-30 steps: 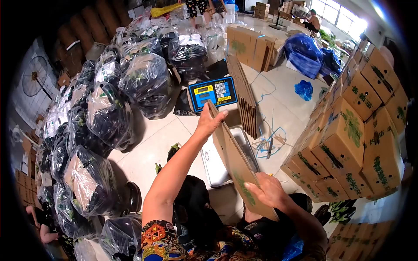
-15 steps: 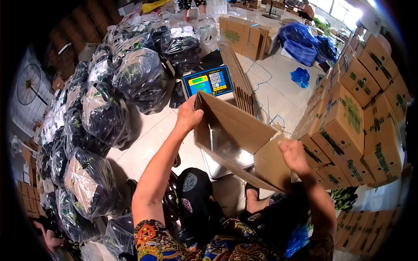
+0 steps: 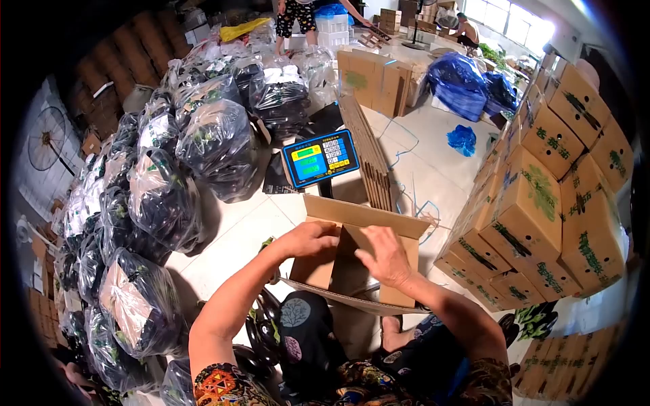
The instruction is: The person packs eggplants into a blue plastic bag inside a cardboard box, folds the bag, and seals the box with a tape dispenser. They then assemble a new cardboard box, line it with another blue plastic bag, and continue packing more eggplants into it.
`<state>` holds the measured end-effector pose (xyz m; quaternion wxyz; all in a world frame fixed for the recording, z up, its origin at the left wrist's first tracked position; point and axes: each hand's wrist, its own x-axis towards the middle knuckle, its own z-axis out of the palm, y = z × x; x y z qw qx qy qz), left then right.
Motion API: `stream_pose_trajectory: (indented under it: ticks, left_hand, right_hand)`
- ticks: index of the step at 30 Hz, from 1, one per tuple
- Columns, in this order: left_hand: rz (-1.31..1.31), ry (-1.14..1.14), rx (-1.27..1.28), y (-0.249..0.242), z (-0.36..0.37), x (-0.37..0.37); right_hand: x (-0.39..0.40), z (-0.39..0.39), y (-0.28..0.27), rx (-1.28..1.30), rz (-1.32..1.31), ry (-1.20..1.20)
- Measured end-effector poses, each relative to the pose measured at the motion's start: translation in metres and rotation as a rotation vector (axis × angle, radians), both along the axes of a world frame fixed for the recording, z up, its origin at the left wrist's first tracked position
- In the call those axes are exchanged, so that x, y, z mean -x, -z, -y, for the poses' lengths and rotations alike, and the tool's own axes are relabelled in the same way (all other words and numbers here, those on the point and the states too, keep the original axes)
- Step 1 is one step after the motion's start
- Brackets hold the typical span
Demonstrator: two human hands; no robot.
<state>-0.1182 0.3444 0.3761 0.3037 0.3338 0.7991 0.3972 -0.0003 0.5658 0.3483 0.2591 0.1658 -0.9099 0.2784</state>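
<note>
An opened-out cardboard box (image 3: pixel 365 215) stands in front of my knees, its top facing up and its short flaps folded inward. My left hand (image 3: pixel 308 240) lies on the left flap, fingers stretched out over it. Above the right part of the box is my right hand (image 3: pixel 386 257), its fingers spread and holding nothing. Just behind the box stands a scale display (image 3: pixel 321 158) with a lit green screen and a keypad. The scale's platform is hidden by the box.
Clear bags of eggplants (image 3: pixel 166 189) crowd the left side. Flattened cardboard sheets (image 3: pixel 365 152) lean behind the box. Printed cartons (image 3: pixel 525 203) are stacked on the right. Loose eggplants (image 3: pixel 261 331) lie by my left knee. Blue plastic (image 3: pixel 457 81) and other people (image 3: pixel 296 17) are farther back.
The box has gone from tilted, gripped by its edges, to upright with flaps folded in. Both hands have let go of its edges and moved inward over it.
</note>
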Motion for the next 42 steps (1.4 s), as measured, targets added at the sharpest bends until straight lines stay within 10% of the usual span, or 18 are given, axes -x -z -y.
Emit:
stream_pose_trajectory:
  ticks: [7,10,15,22,25,28,31,34,42]
  left_hand:
    - [0.557,-0.362,-0.469,0.019,0.045,-0.013]
    - [0.246,-0.577,-0.644,0.005,0.063,-0.057]
    - [-0.283,-0.593,-0.418,0.013,0.036,-0.076]
    - [-0.145,-0.656,-0.075,0.049,0.016,-0.027]
    - [-0.09,-0.66,0.004,0.05,0.012,-0.032]
    - [-0.161,-0.713,-0.119,0.083,0.019,-0.022]
    - [-0.311,-0.744,-0.214,0.099,0.028,-0.024]
    - [0.308,-0.904,-0.464,0.101,0.035,-0.025]
    - [0.178,-0.531,-0.31,0.065,0.012,0.012]
  right_hand:
    - [0.041,0.029,0.06,-0.418,0.187,-0.397]
    - [0.042,0.029,0.06,-0.373,0.209,-0.427]
    - [0.047,0.026,0.068,-0.411,0.13,-0.44]
    - [0.057,-0.036,-0.034,-0.405,-0.43,-0.347]
    - [0.049,-0.055,-0.075,-0.389,-0.183,0.136]
    - [0.031,-0.041,-0.094,-0.344,1.05,0.105]
    - [-0.015,-0.043,-0.004,-0.525,0.366,-0.045]
    - [-0.019,-0.049,0.015,-0.565,0.371,-0.059]
    - [-0.018,-0.038,0.013,-0.569,0.338,-0.102]
